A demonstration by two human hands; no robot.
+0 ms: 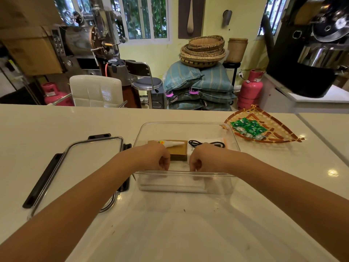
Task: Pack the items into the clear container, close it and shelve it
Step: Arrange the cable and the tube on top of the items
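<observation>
**Both hands on the near rim of the clear box**

Glossy cream counter [56,129]. At frame centre, the rectangular clear container [186,183] holds a brown block [178,151], white tube [173,143] and black cable [205,143]. Its flat lid [90,157] lies left. Left hand [157,157] and right hand [202,157] have fingers curled over the near rim.

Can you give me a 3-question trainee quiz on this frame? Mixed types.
1. True or false: the lid is already on the clear container.
2. Which is inside the container? A) brown box with a white tube on it, plus a black cable B) the green packets C) nothing
3. Fill in: the green packets lie on a woven ____ to the container's right.

Key
1. False. It lies on the counter, left of the container.
2. A. Left hand and right hand both sit curled at the near rim.
3. Tray.
</observation>
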